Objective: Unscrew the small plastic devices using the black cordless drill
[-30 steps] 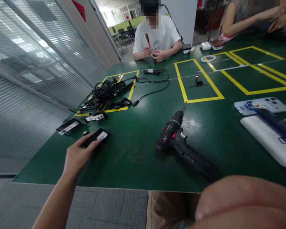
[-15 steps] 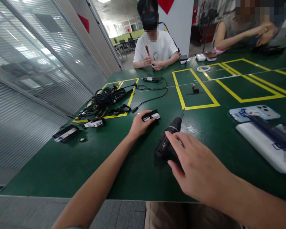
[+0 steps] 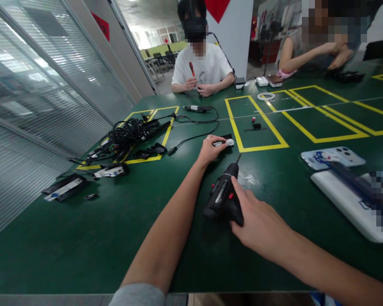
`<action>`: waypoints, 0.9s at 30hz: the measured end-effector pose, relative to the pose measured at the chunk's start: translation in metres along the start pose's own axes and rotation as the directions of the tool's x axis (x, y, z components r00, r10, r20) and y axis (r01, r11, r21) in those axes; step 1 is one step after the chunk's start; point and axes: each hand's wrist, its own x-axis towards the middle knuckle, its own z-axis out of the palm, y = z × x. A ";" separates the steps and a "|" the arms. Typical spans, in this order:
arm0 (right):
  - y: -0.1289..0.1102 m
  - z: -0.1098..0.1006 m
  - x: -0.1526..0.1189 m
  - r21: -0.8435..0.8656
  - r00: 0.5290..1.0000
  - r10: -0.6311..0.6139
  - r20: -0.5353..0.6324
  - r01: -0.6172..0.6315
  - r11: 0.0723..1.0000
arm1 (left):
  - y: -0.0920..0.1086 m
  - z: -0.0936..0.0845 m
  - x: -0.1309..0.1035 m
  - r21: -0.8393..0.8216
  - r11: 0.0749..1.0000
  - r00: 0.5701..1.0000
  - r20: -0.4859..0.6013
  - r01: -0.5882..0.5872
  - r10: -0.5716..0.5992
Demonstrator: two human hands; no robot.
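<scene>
My right hand [image 3: 260,219] is closed around the grip of a black cordless drill [image 3: 221,191], index finger stretched along its side. The drill lies on its side on the green table, its thin bit pointing away from me. Beyond the bit tip, my left hand [image 3: 211,148] pinches a small black case-like piece with white parts or labels [image 3: 229,142], low at the table. The fingers partly cover this piece, and I cannot make out its exact kind.
Left, a heap of black cables [image 3: 127,134] lies by two black pieces with white strips [image 3: 67,187]. A phone [image 3: 333,157] and white case [image 3: 341,206] lie right. Small parts [image 3: 257,126] sit inside yellow tape. Across, a person [image 3: 201,63] holds a screwdriver [image 3: 192,69]; another sits right.
My right hand, loosely spread over the drill before, has closed on its grip. My left hand has moved right and slightly away with the black piece. The view has shifted somewhat.
</scene>
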 end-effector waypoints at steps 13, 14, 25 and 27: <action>0.057 -0.063 0.004 0.966 0.967 0.164 -0.194 0.159 0.205 | 0.002 -0.010 0.000 -0.077 0.995 0.992 0.120 0.059 -0.049; 0.059 -0.061 0.005 0.968 0.965 0.184 -0.187 0.148 0.204 | 0.001 -0.010 0.000 -0.075 0.995 0.992 0.118 0.062 -0.052; 0.068 -0.042 0.011 0.843 0.971 0.048 -0.233 0.177 0.508 | 0.003 -0.013 -0.001 -0.088 0.994 0.988 0.141 0.069 -0.056; 0.068 -0.041 0.010 0.838 0.972 0.031 -0.234 0.185 0.513 | 0.004 -0.014 -0.001 -0.108 0.991 0.987 0.150 0.081 -0.064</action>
